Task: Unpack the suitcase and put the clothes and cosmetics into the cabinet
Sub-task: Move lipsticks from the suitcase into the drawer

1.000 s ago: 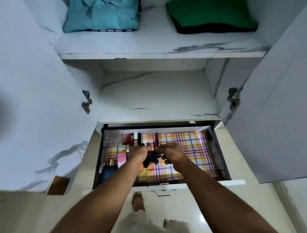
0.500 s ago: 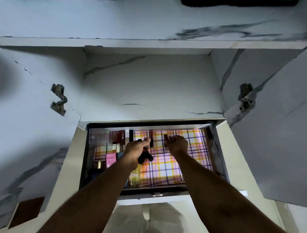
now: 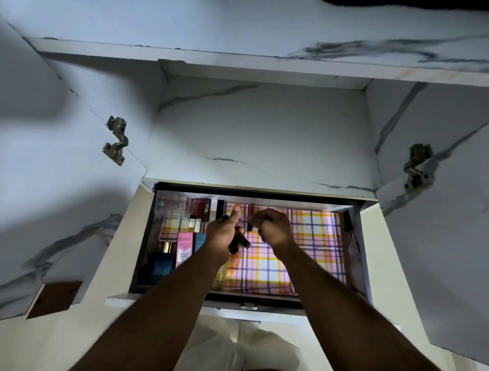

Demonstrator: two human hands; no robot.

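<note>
Seen from a head-worn camera looking down into an open cabinet (image 3: pixel 254 137) with white marble-patterned walls; both doors swing outward at the left and right edges of the frame, each with a metal hinge, the left hinge (image 3: pixel 116 140) in the upper left and the right hinge (image 3: pixel 417 166) at the right. At the lower middle of the frame a drawer (image 3: pixel 354 238) is pulled out, lined with a pink, yellow and purple checked sheet (image 3: pixel 312 243); two bare forearms reach up into it from the bottom edge. The left hand (image 3: pixel 222 235) curls around a few small dark cosmetic tubes (image 3: pixel 238 242), with one finger stretched upward; the right hand (image 3: pixel 272 227), just beside it, has its fingers curled inward and pinches a small dark item (image 3: pixel 249 226), too small to identify. In the left part of the drawer stand more cosmetics: a pink Pond's BB box (image 3: pixel 184 249), a blue bottle (image 3: pixel 162 264) at its left, and several lipstick-like sticks (image 3: pixel 199 214) behind them near a clear case (image 3: pixel 172 204). A dark garment edge (image 3: pixel 397 2) shows on the shelf at the top right.
</note>
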